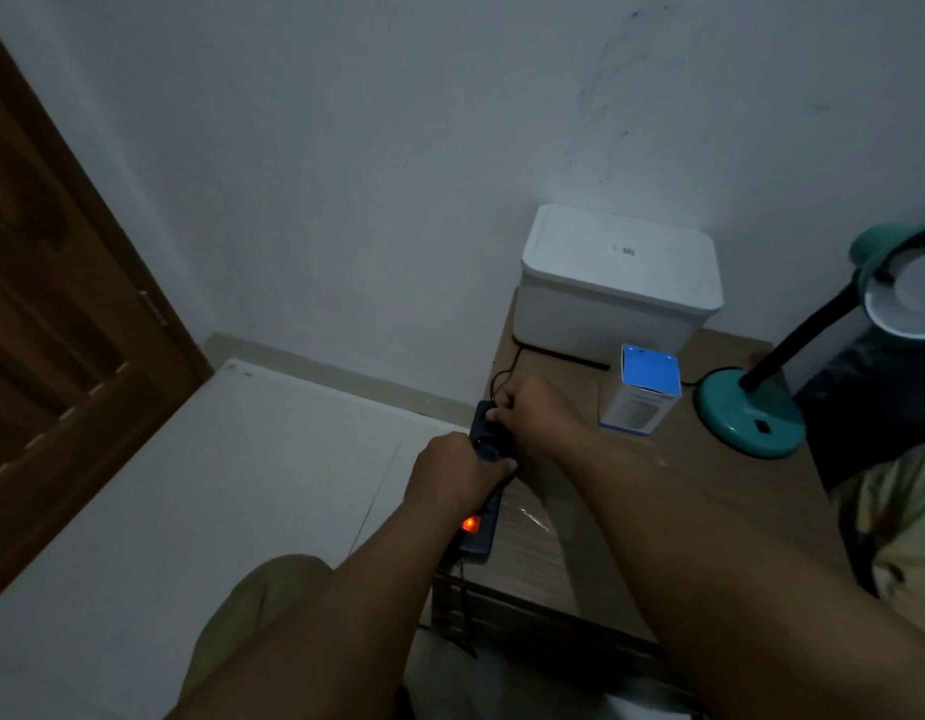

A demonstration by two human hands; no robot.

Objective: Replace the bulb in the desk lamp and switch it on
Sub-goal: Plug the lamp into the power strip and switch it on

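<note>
1. Dim room. Power strip [485, 491] lies along the desk's [658, 485] left edge, its switch [470, 524] glowing orange.
2. Left hand [452, 472] clamped around the strip's middle.
3. Right hand [525, 410] closed at the strip's far end on something dark; a cord [504, 374] runs from there. Whether it is a plug, cannot tell.
4. Lamp [751, 415], teal base, stands at the right of the desk, shade [902, 288] tilted.
5. Bulb box [642, 389] upright between right hand and lamp base.
6. White box [616, 283] behind, against wall.
</note>
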